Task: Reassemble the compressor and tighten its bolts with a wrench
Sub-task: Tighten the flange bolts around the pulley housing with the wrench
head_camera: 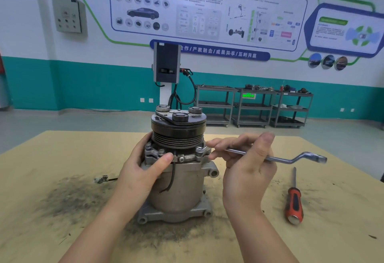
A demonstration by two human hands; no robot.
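Observation:
The grey metal compressor (178,183) stands upright on the wooden table (41,231), its black grooved pulley (178,136) and clutch plate on top. My left hand (143,171) grips its upper body from the left, thumb lying across the front flange near a bolt (161,151). My right hand (247,169) holds a silver offset ring wrench (291,159) by its shaft. The wrench's inner end sits at a bolt on the flange's right side (200,151); its outer ring end points right.
A red-and-black screwdriver (294,202) lies on the table to the right. A small cable connector (101,179) lies left of the compressor. Dark grime is spread around the base. Grey shelf carts (253,107) and a charging post (166,63) stand far behind.

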